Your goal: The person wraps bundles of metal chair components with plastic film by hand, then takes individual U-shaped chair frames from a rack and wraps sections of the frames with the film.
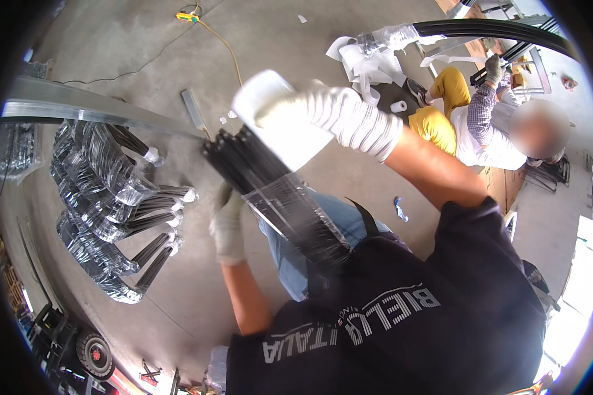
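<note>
A bundle of black bars stands tilted in front of my body, its lower length wrapped in clear stretch film. My left hand, in a pale glove, grips the near left side of the bundle; its fingertips are hidden behind the bars. Just past the bars' far end, my right hand, also gloved and slightly blurred, is closed on a white wrapping sheet. The sheet hangs from a rolled part beside the fingers and passes behind the bars.
Several film-wrapped bar bundles lie at the left, below a long metal beam. A co-worker in yellow trousers sits at the right, handling black bars. Crumpled white wrapping and a yellow cable lie on the floor.
</note>
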The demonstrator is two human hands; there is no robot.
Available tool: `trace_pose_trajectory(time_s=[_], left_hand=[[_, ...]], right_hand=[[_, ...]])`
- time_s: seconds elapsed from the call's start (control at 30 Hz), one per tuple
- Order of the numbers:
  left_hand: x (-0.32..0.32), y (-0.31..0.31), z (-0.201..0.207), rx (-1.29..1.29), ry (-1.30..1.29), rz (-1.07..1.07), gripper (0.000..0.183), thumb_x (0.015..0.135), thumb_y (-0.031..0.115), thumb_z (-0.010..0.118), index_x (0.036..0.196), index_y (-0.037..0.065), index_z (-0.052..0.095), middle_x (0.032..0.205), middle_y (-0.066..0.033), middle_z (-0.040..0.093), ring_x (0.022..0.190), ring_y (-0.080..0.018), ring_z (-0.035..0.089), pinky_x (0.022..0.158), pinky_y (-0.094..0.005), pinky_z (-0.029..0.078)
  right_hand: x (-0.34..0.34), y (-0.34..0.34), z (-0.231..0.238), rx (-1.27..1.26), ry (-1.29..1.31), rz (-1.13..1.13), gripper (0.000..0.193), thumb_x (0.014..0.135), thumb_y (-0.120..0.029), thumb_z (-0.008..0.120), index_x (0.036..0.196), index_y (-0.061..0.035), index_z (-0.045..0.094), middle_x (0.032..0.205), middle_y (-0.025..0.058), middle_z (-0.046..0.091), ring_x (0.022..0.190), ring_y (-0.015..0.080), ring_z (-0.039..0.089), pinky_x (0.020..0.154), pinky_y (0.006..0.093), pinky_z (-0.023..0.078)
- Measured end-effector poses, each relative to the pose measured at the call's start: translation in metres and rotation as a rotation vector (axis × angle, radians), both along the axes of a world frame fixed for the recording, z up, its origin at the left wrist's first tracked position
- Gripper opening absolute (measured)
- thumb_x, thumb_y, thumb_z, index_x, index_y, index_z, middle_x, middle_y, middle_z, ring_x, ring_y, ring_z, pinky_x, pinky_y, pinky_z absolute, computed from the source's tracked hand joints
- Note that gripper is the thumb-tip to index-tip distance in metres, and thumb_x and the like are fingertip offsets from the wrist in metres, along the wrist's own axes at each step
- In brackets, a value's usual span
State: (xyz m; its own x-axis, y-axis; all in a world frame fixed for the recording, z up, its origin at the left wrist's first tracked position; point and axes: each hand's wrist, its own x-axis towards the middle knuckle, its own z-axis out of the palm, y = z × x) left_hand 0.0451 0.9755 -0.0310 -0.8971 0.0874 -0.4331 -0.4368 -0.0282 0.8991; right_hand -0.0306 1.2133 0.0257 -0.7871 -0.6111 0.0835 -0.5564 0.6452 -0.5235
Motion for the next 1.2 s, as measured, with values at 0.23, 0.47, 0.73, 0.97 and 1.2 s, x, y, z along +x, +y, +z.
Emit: trace_pose_trajectory(time_s=[0.23, 0.47, 0.73, 0.97, 1.2], left_hand=[[0.019, -0.016, 0.111, 0.414, 0.153, 0.186, 0.078, 0.081, 0.06, 0.045, 0.13, 0.0, 0.034, 0.121, -0.0156, 0.05, 0.111, -0.0264, 0.05, 0.087, -0.0401, 0.048], [0.027, -0.082, 0.027, 0.988, -0.302, 0.275, 0.085, 0.066, 0.047, 0.072, 0.125, -0.002, 0.035, 0.111, -0.0203, 0.049, 0.098, -0.0322, 0.052, 0.078, -0.0476, 0.048], [0.05, -0.069, -0.002, 0.909, -0.3, 0.41, 0.086, 0.066, 0.049, 0.07, 0.125, -0.002, 0.035, 0.105, -0.0178, 0.051, 0.088, -0.0279, 0.053, 0.071, -0.0399, 0.047], [0.058, -0.053, -0.061, 1.066, -0.33, 0.423, 0.084, 0.065, 0.051, 0.07, 0.128, 0.006, 0.037, 0.123, -0.0123, 0.048, 0.104, -0.0285, 0.049, 0.088, -0.0455, 0.043], [0.022, 0.055, -0.106, 1.015, -0.294, 0.233, 0.053, 0.079, 0.032, 0.059, 0.121, 0.004, 0.043, 0.103, -0.0079, 0.053, 0.089, -0.0223, 0.052, 0.083, -0.0435, 0.046]], right_hand=[[0.004, -0.131, 0.105, -0.006, -0.904, -0.338, 0.028, 0.079, -0.034, 0.052, 0.101, -0.0178, 0.06, 0.081, 0.0106, 0.063, 0.078, 0.0257, 0.063, 0.073, 0.0342, 0.051], [-0.02, -0.146, 0.063, 0.18, -0.693, -0.368, 0.074, 0.074, -0.067, 0.048, 0.092, 0.0034, 0.062, 0.088, 0.0226, 0.06, 0.079, 0.0293, 0.062, 0.068, 0.0378, 0.05], [-0.041, -0.173, 0.017, 0.651, -0.717, -0.158, 0.083, 0.066, -0.065, 0.057, 0.124, -0.0059, 0.048, 0.122, 0.014, 0.052, 0.105, 0.0305, 0.055, 0.093, 0.0415, 0.04], [-0.041, -0.178, 0.002, 0.51, -0.712, -0.331, 0.037, 0.063, -0.029, 0.056, 0.093, -0.0115, 0.067, 0.08, 0.01, 0.065, 0.077, 0.0255, 0.062, 0.07, 0.0364, 0.046], [-0.032, -0.169, 0.012, 0.543, -0.634, -0.16, 0.042, 0.073, -0.035, 0.052, 0.105, -0.009, 0.062, 0.106, 0.0122, 0.061, 0.093, 0.0287, 0.06, 0.075, 0.0371, 0.047]])
